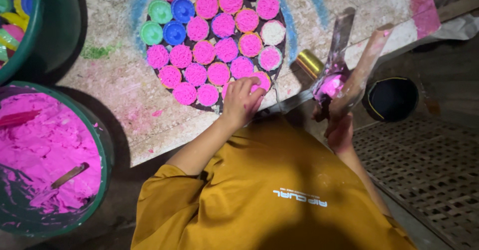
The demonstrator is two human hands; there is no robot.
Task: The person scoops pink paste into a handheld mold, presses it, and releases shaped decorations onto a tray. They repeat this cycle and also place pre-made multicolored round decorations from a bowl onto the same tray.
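Note:
My left hand rests at the near edge of a round dark tray, its fingers curled over a small cup filled with pink paste. The tray holds several such cups, most topped with pink paste, along with a few green and blue ones. My right hand is off the table's right edge and grips two flat scrapers crossed together, with a lump of pink paste between their blades.
A large green tub of pink paste with a stick in it stands at the left. Another green tub holds coloured cups. A brass-coloured cylinder lies near the table edge. A black bucket and metal grating are on the right.

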